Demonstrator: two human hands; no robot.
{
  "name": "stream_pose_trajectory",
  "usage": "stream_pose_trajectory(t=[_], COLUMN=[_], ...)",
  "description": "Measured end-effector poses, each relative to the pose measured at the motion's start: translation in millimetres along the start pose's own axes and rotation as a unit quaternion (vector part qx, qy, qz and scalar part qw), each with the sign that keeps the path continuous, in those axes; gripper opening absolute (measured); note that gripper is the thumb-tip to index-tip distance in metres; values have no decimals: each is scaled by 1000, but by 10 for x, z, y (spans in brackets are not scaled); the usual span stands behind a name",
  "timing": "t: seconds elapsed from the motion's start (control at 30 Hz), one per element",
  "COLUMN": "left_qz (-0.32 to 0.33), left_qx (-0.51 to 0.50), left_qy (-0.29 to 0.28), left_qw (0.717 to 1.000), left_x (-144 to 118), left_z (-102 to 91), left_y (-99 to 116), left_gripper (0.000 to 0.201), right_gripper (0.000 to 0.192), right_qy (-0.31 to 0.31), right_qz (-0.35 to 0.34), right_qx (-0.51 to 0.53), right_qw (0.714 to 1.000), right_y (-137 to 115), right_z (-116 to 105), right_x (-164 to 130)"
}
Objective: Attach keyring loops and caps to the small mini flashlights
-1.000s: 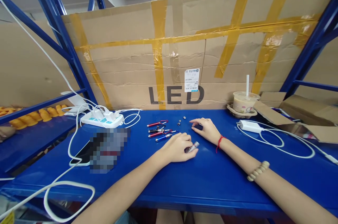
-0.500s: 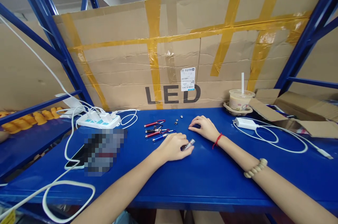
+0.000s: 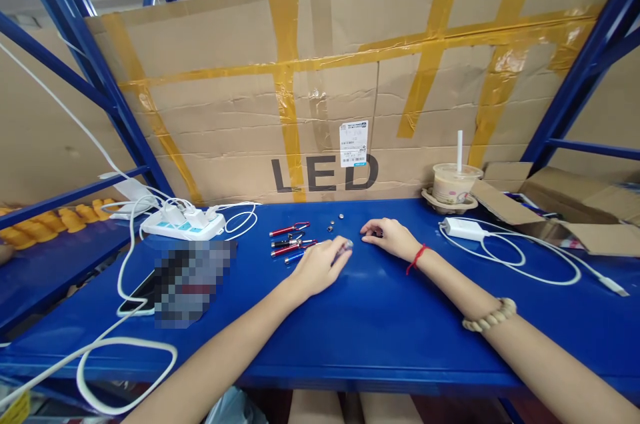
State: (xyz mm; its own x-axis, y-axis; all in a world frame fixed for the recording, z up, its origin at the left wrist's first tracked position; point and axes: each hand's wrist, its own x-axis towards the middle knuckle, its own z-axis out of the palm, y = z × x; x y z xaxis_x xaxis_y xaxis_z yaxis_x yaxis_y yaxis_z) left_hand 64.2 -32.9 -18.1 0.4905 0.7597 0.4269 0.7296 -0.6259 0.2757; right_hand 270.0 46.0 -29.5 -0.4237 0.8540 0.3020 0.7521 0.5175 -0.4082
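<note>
My left hand (image 3: 320,265) is closed around a small silvery tube (image 3: 346,246), and only its end shows past the fingers. Just beyond that hand lie several slim metal penlights with clips: a red one (image 3: 286,230), a black one (image 3: 286,243), another red one (image 3: 290,249) and a blue one (image 3: 295,257) partly hidden by the hand. Small silver button-like pieces (image 3: 331,227) rest behind them. My right hand (image 3: 393,237) hovers low or rests on the blue table, its fingers curled together at the tips. Whatever they pinch, if anything, cannot be made out.
On the left are a white power strip (image 3: 185,227), cables (image 3: 125,344) and a phone (image 3: 137,297) beside a blurred patch. To the right stand a drink cup (image 3: 455,185), a white charger (image 3: 465,229) with its cable and an open cardboard box (image 3: 575,204). A cardboard wall (image 3: 225,124) closes off the back.
My left hand has moved up and slightly left with the silvery tube, which is now more covered. The right hand's fingers have drawn closer together. The view has shifted a little.
</note>
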Motion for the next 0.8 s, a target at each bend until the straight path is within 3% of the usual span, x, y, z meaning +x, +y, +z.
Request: stream_pose_trajectory(t=[0.07,0.17,0.4,0.63,0.8], left_qz=[65,91,97,109,113], left_qx=[4,32,45,32,42], left_qy=[-60,-92,-95,-103,-108], left_qw=[996,991,990,988,987], left_x=[-11,-21,-18,-6,-5], left_z=[15,30,35,22,15], left_y=[35,68,23,50,52], left_gripper=[21,22,22,22,23], right_gripper=[10,8,13,46,34], right_qy=[-12,-30,-42,17,-12], right_qz=[8,13,30,40,10], right_qx=[11,14,-39,-147,-171], right_qw=[1000,999,998,988,985], right_y=[-4,-16,-85,77,160], right_z=[0,-9,-89,-299,-193], right_x=[-4,-17,-53,-72,-78])
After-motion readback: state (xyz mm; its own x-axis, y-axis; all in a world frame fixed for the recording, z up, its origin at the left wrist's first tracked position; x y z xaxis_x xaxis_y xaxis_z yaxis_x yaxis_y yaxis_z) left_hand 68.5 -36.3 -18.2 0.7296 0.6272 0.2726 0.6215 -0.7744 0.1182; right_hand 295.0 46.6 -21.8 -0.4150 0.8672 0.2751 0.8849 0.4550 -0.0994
